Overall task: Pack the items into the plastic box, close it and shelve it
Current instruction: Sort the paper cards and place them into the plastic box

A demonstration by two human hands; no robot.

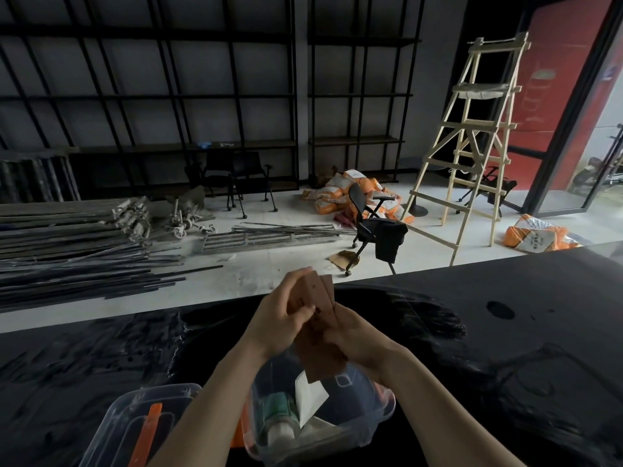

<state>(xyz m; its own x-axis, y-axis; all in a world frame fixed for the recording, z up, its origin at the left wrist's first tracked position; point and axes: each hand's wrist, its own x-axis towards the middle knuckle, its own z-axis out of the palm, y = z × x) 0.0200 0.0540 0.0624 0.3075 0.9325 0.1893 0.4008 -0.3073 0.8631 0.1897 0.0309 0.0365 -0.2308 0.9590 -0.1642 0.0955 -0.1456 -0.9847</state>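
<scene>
Two hands raised together above the open box, both gripping one sheaf of brown cards (318, 318); left hand (286, 318) curled round the upper left edge of the sheaf, fingers bent and closed on it, thumb pressed against the front face; right hand (354, 335) clasped on the lower right edge, fingers wrapped behind and out of sight, thumb across the front; top of the cards fanned slightly and standing clear above the left fingertips (303, 274); bottom corners hanging below both palms, just over the rim of the clear plastic box (381, 409). Inside the box: a green-and-white tube (279, 416) lying along the left wall, a white folded paper (310, 396) leaning beside it, directly under the dangling cards. Just left of the box, touching or nearly so: the clear lid (145, 419) with orange latches (148, 433), partly hidden by the left forearm. Both on a dark tabletop (488, 332); beyond its far edge, a pale floor with a wooden ladder (472, 146), a black office chair (374, 224), orange-and-white sacks (340, 193) and black shelving (168, 96) against the wall.
</scene>
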